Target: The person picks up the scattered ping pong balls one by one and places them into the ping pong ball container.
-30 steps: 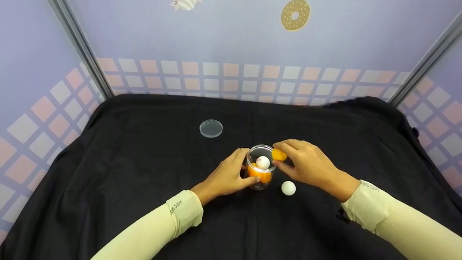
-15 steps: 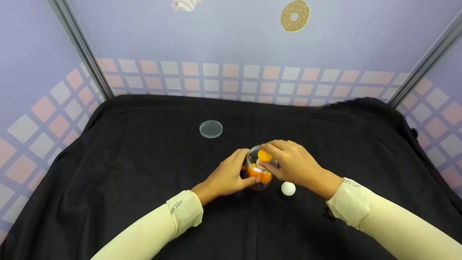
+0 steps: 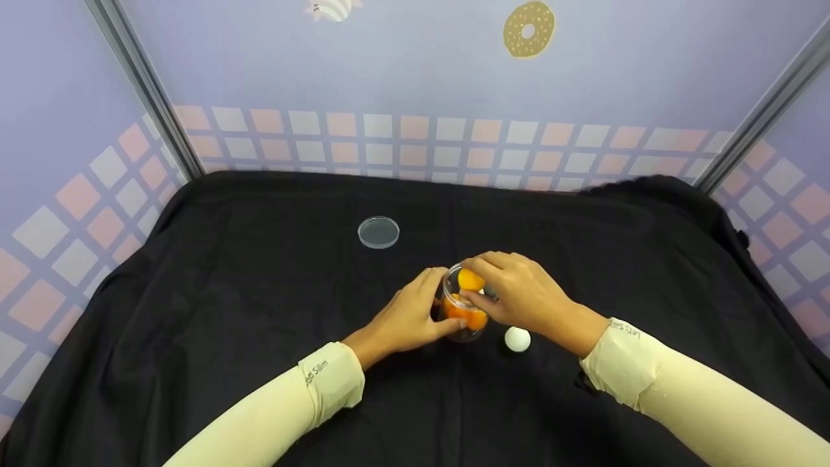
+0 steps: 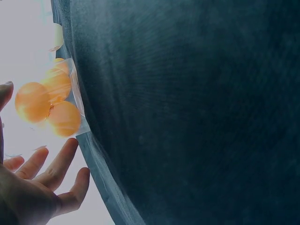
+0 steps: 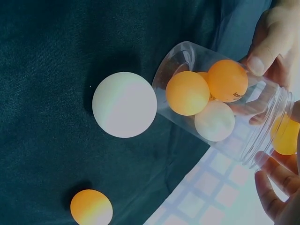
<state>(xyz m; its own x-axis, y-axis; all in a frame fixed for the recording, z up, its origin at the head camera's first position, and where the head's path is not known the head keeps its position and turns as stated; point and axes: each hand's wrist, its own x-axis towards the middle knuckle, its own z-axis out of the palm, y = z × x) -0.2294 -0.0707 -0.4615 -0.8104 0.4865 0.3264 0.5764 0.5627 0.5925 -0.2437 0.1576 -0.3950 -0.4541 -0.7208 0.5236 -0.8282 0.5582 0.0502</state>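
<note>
My left hand grips a clear plastic jar round its side, thumb at the front. Inside the jar lie orange ping-pong balls and a white ping-pong ball. Between the thumb and fingers of my right hand another orange ping-pong ball is pinched, right at the jar's open mouth. A loose white ping-pong ball sits on the cloth just right of the jar.
Black cloth covers the table. Beyond the jar, to its left, lies a round clear lid. The right wrist view also shows a loose orange ping-pong ball on the cloth. Patterned wall panels enclose the back and sides.
My right hand has moved left, bringing the orange ping-pong ball from beside the jar's rim to its mouth. The left hand and the jar have stayed put.
</note>
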